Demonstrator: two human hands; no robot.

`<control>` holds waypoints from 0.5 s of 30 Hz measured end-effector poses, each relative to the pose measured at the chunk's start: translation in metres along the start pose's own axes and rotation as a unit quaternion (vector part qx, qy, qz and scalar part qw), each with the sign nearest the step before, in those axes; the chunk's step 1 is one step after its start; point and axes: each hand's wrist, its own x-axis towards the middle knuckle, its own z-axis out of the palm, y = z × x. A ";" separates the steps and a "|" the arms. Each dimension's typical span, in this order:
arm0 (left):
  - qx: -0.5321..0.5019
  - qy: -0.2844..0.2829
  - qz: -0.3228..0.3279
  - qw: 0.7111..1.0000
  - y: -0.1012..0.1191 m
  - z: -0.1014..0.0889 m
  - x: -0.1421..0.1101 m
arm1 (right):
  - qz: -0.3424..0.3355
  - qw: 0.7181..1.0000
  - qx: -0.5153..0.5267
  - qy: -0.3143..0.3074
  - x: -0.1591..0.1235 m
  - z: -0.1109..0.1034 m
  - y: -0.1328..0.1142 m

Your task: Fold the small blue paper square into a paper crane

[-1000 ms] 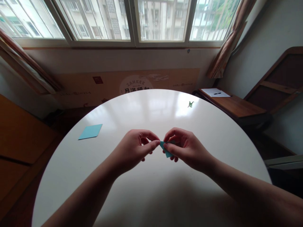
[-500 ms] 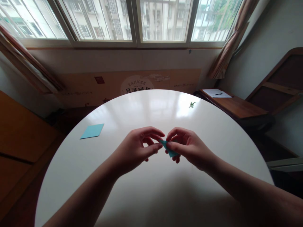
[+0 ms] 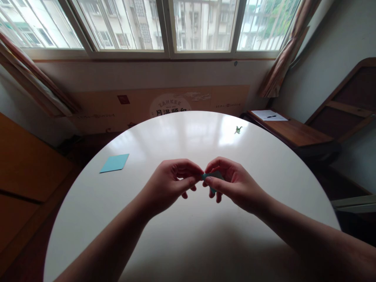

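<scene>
A round white table (image 3: 164, 243) fills most of the view, glossy, with daylight glaring on its far side from the barred window (image 3: 202, 27) at twelve o'clock. Curtains (image 3: 290, 51) hang at that window's ends, and a printed panel (image 3: 100, 103) stands below it. Past the rim at two o'clock, a brown desk (image 3: 311, 131) bears a sheet (image 3: 264, 114) with a pen (image 3: 272, 116) on it. The folded teal paper (image 3: 217, 175) is held above the table near its middle, between the hands. The right hand (image 3: 230, 176) grasps it, thumb on the near face and fingers behind (they hide much of its shape). The left hand (image 3: 172, 182) has its fingers bent, the tips meeting the paper's nine o'clock end; whether they pinch it I cannot tell. On the table, a flat teal square (image 3: 114, 163) lies at ten o'clock and a small green figure (image 3: 238, 129) at one o'clock, both well apart from the fingers. Off at nine o'clock is an orange-brown cupboard (image 3: 26, 164), its inside hidden.
</scene>
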 end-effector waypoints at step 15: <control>-0.005 0.009 -0.040 0.999 0.001 0.000 0.001 | -0.016 0.999 0.036 0.035 0.000 -0.001 0.002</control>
